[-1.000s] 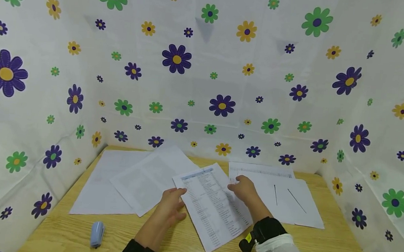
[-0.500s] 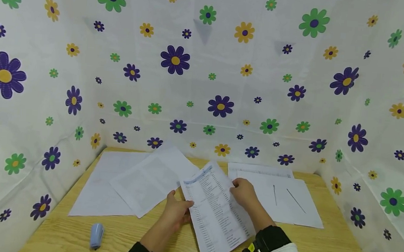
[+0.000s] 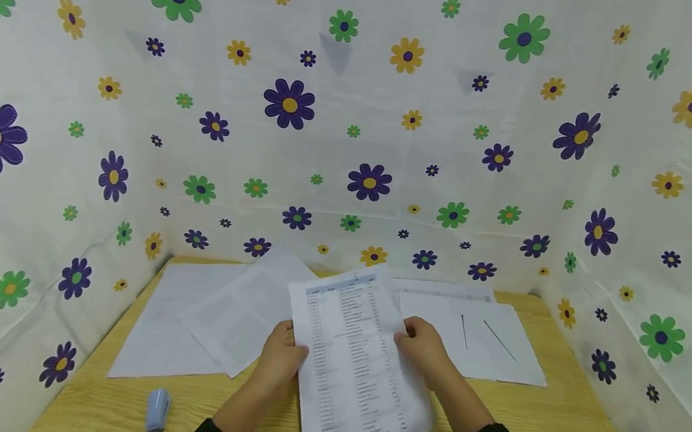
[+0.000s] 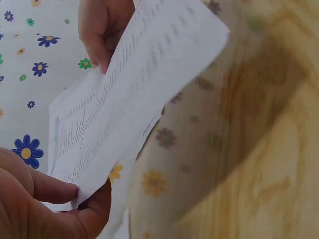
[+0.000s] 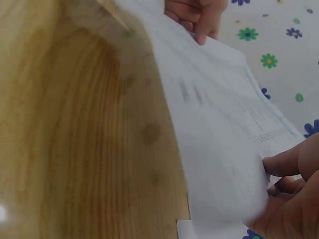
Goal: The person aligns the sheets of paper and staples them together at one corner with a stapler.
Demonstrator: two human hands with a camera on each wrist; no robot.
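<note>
Both hands hold a printed paper sheet (image 3: 352,372) upright-tilted above the table, its rows of text under a blue header band facing me. My left hand (image 3: 276,360) pinches the left edge, thumb in front and fingers behind. At the right edge my right hand (image 3: 427,348) grips it the same way. In the left wrist view the paper (image 4: 119,99) bows and hangs clear of the wood, with the left thumb (image 4: 55,191) pressed on its face. The right wrist view shows the paper (image 5: 214,94) blurred along its lower part.
White sheets (image 3: 147,336) overlap at the back left of the wooden table (image 3: 524,427). At the back right lie more sheets (image 3: 487,356), one bearing two thin dark lines, beside a printed page (image 3: 450,291). A small blue stapler (image 3: 158,411) stands front left. Flower-patterned sheeting (image 3: 327,140) encloses the table.
The left hand has closed on the paper's left edge. The paper has turned more upright and been raised towards me, with both hands on it. The view has shifted slightly.
</note>
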